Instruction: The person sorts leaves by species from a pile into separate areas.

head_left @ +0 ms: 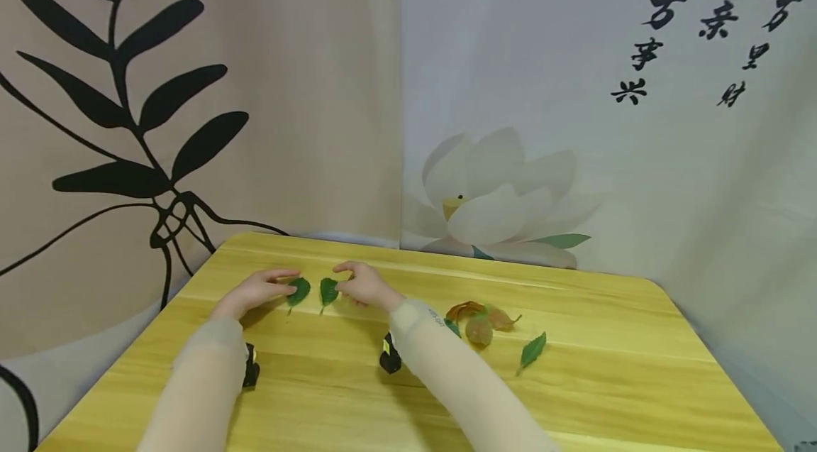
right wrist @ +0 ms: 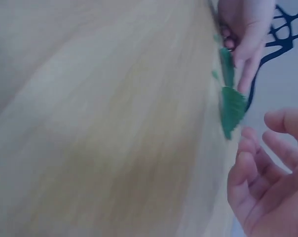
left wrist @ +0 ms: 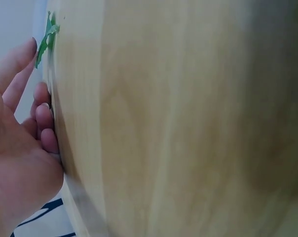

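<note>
Two green leaves lie side by side near the back of the yellow wooden table in the head view. My left hand is at the left leaf, its thumb tip right at the leaf's edge and its index finger stretched out behind. In the left wrist view the other fingers bend loosely at the tabletop. My right hand is beside the right leaf, fingertips close to its edge. The right wrist view shows those fingers loosely bent, apart from the thumb, with the serrated leaf just beyond them.
Right of my right forearm lie brownish-orange leaves in a loose cluster, with a green leaf partly hidden by the sleeve. Farther right is another green leaf. A printed backdrop hangs behind the wooden table.
</note>
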`<state>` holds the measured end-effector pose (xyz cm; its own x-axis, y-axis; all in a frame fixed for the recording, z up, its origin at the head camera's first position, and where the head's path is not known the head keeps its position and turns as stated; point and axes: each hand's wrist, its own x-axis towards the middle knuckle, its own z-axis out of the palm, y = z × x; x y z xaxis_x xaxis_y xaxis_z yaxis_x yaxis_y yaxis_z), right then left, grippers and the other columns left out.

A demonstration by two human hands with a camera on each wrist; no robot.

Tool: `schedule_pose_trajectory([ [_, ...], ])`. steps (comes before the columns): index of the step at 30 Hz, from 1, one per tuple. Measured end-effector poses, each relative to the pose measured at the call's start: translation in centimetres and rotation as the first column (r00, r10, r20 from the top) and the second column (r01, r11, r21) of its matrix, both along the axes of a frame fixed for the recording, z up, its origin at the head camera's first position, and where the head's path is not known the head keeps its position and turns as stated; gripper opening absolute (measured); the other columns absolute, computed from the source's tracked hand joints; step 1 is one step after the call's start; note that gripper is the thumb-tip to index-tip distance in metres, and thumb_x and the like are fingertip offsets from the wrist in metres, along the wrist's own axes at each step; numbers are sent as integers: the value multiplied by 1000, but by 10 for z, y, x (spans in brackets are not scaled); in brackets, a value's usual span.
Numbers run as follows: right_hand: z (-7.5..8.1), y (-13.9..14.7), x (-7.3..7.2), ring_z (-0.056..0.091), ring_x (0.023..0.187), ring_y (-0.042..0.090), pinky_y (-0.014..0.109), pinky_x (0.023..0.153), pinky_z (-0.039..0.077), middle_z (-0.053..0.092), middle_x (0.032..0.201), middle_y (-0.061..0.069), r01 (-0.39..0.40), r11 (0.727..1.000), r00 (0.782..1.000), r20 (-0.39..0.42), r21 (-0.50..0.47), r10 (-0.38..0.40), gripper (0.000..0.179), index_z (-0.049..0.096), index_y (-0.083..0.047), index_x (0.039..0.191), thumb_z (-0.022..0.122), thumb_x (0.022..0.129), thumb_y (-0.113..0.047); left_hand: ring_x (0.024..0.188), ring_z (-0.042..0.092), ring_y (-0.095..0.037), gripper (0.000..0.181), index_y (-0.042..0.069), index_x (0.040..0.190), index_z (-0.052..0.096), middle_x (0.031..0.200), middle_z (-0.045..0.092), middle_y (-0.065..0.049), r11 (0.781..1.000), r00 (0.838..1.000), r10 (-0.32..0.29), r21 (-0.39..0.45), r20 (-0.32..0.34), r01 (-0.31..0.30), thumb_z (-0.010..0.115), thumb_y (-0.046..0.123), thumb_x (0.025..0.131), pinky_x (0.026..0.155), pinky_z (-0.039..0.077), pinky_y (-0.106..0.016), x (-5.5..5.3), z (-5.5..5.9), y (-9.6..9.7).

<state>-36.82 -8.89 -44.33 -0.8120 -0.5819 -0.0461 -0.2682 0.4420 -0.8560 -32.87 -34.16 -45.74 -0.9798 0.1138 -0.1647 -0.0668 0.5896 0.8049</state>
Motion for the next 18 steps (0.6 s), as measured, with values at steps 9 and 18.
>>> schedule_pose_trajectory([
  [9, 35, 74, 20, 58, 61, 33, 26, 45, 42, 66, 87, 8, -28, 1000, 991, -130, 8, 29, 39, 59, -16, 133, 60, 94, -15, 136, 17, -53, 66, 2, 151, 31, 154, 19, -29, 993, 996, -70, 99, 62, 63, 57, 32, 99, 106, 19, -66, 1, 2, -14],
  [18, 59, 201, 58, 59, 64, 30, 34, 54, 51, 64, 85, 5, 40, 999, 970, -238, -16, -42, 32, 63, -11, 126, 60, 95, -16, 100, 55, -38, 60, -4, 146, 37, 124, 52, -32, 991, 990, -133, 23, -51, 135, 54, 30, 100, 80, 48, -47, 5, 37, -6],
])
